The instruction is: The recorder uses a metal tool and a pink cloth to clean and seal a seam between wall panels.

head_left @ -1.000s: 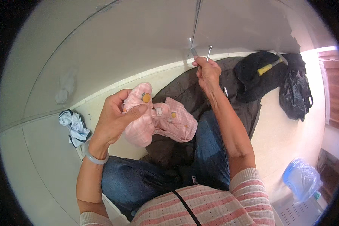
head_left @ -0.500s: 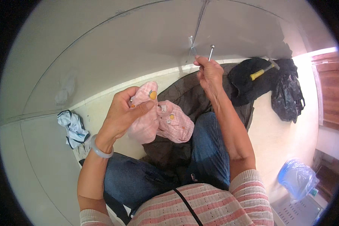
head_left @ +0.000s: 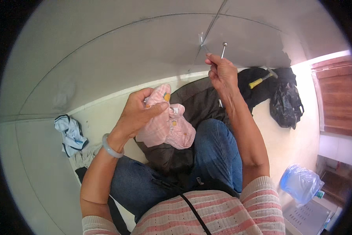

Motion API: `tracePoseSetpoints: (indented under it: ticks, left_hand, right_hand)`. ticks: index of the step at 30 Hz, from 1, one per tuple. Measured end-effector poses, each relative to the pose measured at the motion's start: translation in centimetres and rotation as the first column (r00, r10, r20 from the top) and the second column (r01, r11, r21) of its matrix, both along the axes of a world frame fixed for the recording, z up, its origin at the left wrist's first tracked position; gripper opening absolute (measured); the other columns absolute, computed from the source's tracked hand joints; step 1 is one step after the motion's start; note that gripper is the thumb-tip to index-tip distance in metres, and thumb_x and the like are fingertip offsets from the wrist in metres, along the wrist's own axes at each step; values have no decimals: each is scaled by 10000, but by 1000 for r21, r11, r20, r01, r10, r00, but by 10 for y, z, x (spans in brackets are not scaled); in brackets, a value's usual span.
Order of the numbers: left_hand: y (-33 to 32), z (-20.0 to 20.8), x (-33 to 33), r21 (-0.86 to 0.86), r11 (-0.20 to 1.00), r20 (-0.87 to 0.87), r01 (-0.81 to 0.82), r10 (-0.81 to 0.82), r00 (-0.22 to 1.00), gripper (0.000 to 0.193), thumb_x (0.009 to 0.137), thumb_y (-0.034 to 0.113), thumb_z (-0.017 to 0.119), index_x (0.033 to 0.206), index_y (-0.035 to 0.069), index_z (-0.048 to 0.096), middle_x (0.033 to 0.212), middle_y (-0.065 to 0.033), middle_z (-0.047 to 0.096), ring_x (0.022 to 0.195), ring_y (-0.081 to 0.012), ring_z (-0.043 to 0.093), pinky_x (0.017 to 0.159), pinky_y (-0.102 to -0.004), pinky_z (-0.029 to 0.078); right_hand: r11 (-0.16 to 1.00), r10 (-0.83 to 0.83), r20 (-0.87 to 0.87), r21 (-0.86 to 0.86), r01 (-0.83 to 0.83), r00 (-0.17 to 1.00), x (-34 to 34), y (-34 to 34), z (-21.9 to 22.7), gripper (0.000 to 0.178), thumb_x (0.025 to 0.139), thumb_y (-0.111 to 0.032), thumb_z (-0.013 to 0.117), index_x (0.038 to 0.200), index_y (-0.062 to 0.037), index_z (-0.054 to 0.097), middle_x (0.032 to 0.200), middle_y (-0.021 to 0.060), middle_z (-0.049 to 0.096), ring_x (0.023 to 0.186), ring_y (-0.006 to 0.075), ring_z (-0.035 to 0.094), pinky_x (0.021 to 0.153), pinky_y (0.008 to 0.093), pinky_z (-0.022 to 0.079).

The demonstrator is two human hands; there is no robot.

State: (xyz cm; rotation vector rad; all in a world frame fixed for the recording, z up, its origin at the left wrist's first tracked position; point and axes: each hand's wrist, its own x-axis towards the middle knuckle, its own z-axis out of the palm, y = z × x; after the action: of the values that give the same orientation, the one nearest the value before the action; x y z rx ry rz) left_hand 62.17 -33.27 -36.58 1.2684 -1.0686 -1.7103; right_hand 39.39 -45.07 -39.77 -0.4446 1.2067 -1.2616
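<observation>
My left hand point(head_left: 138, 113), a pale bangle on its wrist, grips a pink checked cloth garment point(head_left: 164, 131) with orange fruit prints between thumb and fingers. The garment hangs in folds above my lap. Raised close to the grey wall, my right hand point(head_left: 223, 72) is closed around a thin metal rod point(head_left: 223, 51) with a round ball at its top. Its fingertips are beside a small clear fitting point(head_left: 202, 41) on the wall; whether they touch it I cannot tell. The rod's lower part is hidden in the hand.
A dark brown cloth point(head_left: 199, 96) lies between me and the wall. To the right are a yellow-handled hammer point(head_left: 258, 82) on black cloth and a black plastic bag point(head_left: 286, 105). A blue container in clear plastic point(head_left: 299, 182) stands lower right. Light-blue clothing point(head_left: 70, 133) lies left.
The view has shifted slightly. Both hands keep their grips, the right one still by the wall fitting. The pink garment's loose right part has swung a little inward.
</observation>
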Motion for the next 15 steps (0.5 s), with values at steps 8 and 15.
tracePoseSetpoints:
  ticks: [8,15]
  left_hand:
    - [1,-3,2,-59,998,-21,7,-8,1000,296,825,71,675,1069,-53,563,940,-84,630,802,-127,629,724,-266,534]
    - [0,-1,1,-23,1000,-34,-13,12,999,314,805,57,683,1069,-67,567,917,-85,625,787,-127,618,692,-253,516]
  right_hand:
    - [998,13,4,-63,-13,1000,-1,0,37,92,757,-18,661,773,-25,571,681,74,600,409,45,339,350,214,231]
    - [994,2,-14,-112,-4,1000,1,1,64,126,755,-22,670,778,-33,547,685,75,599,410,49,338,369,223,239]
